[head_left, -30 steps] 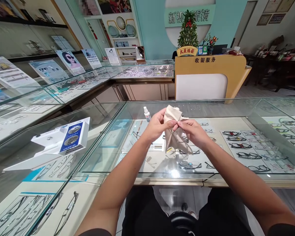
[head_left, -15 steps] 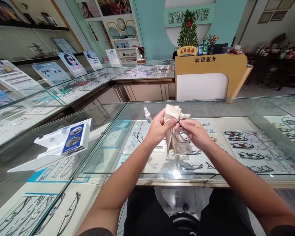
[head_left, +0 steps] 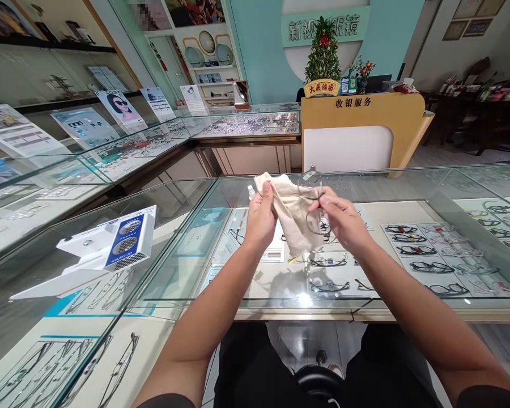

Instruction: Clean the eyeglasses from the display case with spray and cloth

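Above the glass counter, my left hand point(head_left: 261, 218) is closed on a beige cloth point(head_left: 295, 218), its thumb pressing the cloth's upper left part. The cloth hangs spread out between both hands. My right hand point(head_left: 342, 218) pinches a pair of glasses point(head_left: 309, 192) with a thin dark frame at the cloth's right edge. One part of the glasses rises above the cloth, and the rest is partly hidden behind the fabric and blurred. Just behind my left hand stands a small white bottle point(head_left: 251, 191), mostly covered by the hand.
The glass display counter point(head_left: 263, 303) holds rows of glasses point(head_left: 415, 250). A white and blue box point(head_left: 130, 241) lies on the glass to the left. Across the room stands a yellow and white cashier desk point(head_left: 348, 147) with a plant point(head_left: 323, 56). A stool point(head_left: 318, 379) shows below.
My hands have moved apart, the left one leftward. The bunched cloth is now spread between them, and the glasses show above it and beside my right fingers.
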Demonstrator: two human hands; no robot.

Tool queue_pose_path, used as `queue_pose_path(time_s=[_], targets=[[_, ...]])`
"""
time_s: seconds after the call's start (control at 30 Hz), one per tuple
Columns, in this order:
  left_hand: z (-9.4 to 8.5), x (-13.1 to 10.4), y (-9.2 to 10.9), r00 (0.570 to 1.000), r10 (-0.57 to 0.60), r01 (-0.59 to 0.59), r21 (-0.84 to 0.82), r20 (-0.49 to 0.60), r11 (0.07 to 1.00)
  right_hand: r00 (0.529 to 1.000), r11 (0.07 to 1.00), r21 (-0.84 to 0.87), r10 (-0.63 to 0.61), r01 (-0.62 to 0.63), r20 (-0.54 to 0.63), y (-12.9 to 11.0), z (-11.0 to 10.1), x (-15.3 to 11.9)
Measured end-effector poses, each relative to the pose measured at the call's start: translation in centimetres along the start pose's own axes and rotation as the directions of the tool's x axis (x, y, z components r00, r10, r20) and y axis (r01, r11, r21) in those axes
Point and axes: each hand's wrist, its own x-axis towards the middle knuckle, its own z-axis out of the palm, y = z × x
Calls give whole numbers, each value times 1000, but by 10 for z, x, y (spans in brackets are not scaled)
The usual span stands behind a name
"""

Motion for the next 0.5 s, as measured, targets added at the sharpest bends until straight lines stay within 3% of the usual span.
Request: queue_pose_path(time_s=[0.17, 0.27, 0.4, 0.5], targets=[[-2, 1, 6, 995, -80, 76, -63, -61, 995, 984, 991, 127, -25, 48, -178, -16, -19, 10], [1, -11, -2, 978, -208, 208, -11, 26, 978, 972, 991, 129, -11, 43, -235, -16, -26, 13], [7, -36, -26, 879, -409, 385, 140, 243, 912, 964, 989, 144, 13, 27, -266, -11, -30, 17], [10, -51, -42, 756, -480, 358, 334, 445, 872, 967, 986, 166, 38, 5, -254, -8, -31, 19]])
